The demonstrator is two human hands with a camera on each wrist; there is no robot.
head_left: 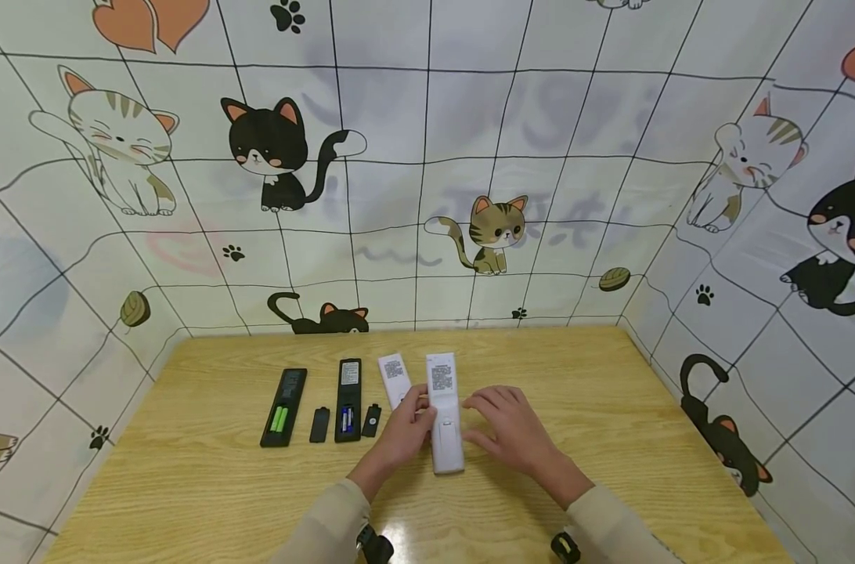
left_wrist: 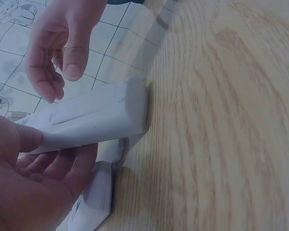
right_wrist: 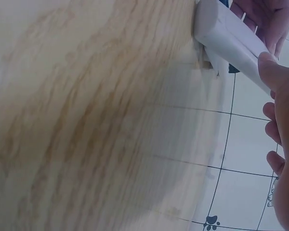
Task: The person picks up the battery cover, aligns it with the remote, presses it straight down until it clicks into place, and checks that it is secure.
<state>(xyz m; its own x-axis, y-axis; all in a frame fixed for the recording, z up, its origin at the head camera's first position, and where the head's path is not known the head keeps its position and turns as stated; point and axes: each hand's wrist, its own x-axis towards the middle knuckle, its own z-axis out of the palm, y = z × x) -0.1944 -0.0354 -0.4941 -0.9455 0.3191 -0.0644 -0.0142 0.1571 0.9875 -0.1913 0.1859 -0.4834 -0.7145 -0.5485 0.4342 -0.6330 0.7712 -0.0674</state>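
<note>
A white remote control (head_left: 446, 446) lies back side up between the two hands, its label at the far end and its battery cover toward the person. My left hand (head_left: 401, 431) grips its left edge with thumb and fingers, as the left wrist view also shows along the remote's side (left_wrist: 101, 115). To the right, my right hand (head_left: 515, 431) hovers with loosely bent fingers and a gap to the remote in the head view. A second white remote (head_left: 394, 374) lies behind the left hand, its near end hidden by that hand.
Left on the wooden table (head_left: 575, 376) lie a black remote (head_left: 291, 388) with green batteries (head_left: 279, 419) and another black remote (head_left: 349, 384) with blue batteries (head_left: 347, 421), both compartments uncovered. Two black battery covers (head_left: 319, 424) lie beside them. A cat-patterned cloth (head_left: 385, 188) surrounds the table.
</note>
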